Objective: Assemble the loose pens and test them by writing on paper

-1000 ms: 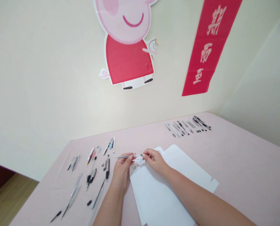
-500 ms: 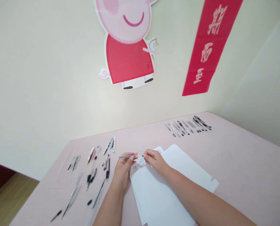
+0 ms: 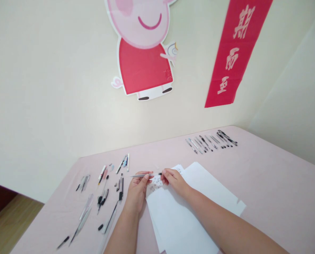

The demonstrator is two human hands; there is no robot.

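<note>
My left hand (image 3: 137, 188) pinches a slim, pale pen (image 3: 144, 175) between thumb and fingers, with its thin end pointing left. At the pen's other end, the closed fingertips of my right hand (image 3: 174, 180) grip a small black end piece (image 3: 160, 173). Whether this piece is joined to the barrel I cannot tell. Both hands are above a sheet with handwriting (image 3: 157, 182), part of which shows under them. Blank white paper (image 3: 173, 218) lies below my right forearm.
Disassembled pens and loose caps (image 3: 103, 199) are scattered on the left of the pink table (image 3: 274, 183). A row of pens (image 3: 205, 144) lies at the back right. Behind the table rises a wall with a pig cutout (image 3: 145, 67) and a red banner (image 3: 234, 60).
My right fingers have shifted slightly at the pen's end, so more of the black piece shows. My left hand has barely moved, and the things on the table are unchanged.
</note>
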